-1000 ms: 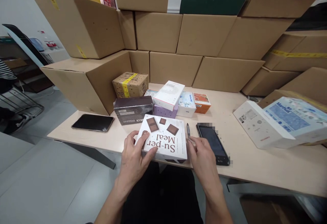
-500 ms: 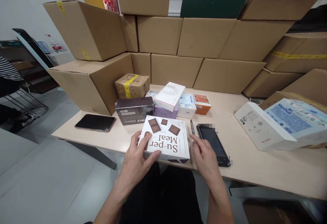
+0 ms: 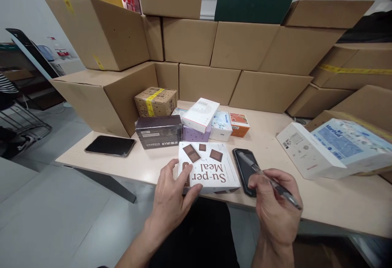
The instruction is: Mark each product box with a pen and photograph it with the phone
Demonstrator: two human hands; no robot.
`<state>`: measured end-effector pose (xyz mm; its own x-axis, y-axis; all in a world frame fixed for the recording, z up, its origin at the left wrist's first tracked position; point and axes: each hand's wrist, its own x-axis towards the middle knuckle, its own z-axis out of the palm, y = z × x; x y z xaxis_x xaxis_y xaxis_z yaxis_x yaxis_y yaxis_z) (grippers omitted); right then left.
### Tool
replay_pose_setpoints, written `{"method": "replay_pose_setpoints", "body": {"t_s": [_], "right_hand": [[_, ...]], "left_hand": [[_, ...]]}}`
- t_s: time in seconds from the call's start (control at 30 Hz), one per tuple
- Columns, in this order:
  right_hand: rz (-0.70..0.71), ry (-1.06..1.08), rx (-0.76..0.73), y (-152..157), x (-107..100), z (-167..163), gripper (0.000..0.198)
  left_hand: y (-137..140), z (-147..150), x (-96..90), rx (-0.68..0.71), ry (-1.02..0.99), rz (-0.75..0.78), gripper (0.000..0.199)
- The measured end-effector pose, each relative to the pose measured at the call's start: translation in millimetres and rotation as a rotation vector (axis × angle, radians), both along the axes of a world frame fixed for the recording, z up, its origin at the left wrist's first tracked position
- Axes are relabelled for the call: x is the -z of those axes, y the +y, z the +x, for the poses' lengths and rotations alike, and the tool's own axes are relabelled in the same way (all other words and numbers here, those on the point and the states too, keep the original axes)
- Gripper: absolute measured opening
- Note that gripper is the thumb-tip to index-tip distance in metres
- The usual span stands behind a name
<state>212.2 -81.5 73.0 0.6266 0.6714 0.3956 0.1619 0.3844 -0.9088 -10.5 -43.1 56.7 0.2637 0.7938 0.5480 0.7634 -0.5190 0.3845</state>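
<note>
I have the left hand [image 3: 173, 190] spread on the white box [image 3: 208, 168], whether squeezing I cannot tell, the box flat at the table's [image 3: 269, 147] near edge, my right hand [image 3: 277, 211] gripping a pen [image 3: 288, 197] over the dark handheld device [image 3: 245, 174]

Su-per Meal box [image 3: 208, 168], phones [image 3: 110, 146], cartons [image 3: 158, 132] on table [image 3: 266, 139]

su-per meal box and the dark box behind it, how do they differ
The Su-per Meal box is white with brown squares pictured on top; the dark box has pale print. The left hand touches the Su-per Meal box; neither hand touches the dark box. The Su-per Meal box sits at the near edge of the table, the dark box farther back. Both carry lettering.
</note>
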Motion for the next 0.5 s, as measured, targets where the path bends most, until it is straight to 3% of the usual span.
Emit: {"method": "replay_pose_setpoints", "body": {"t_s": [0.1, 0.23, 0.33, 0.5], "right_hand": [[0.027, 0.064, -0.056, 10, -13, -9, 0.017], [-0.011, 0.063, -0.18, 30, -21, -20, 0.019], [-0.095, -0.015, -0.277, 44, -20, -25, 0.029], [-0.254, -0.135, -0.331, 58, -13, -29, 0.024]], "left_hand": [[-5, 11, -8.5, 0.095, -0.024, 0.166, 0.033], [-6, 30, -14.4, 0.188, -0.034, 0.241, 0.024], [-2, 42, -11.3, 0.17, 0.022, 0.222, 0.025], [2, 49, -1.9, 0.08, 0.184, 0.232, 0.032]]}}
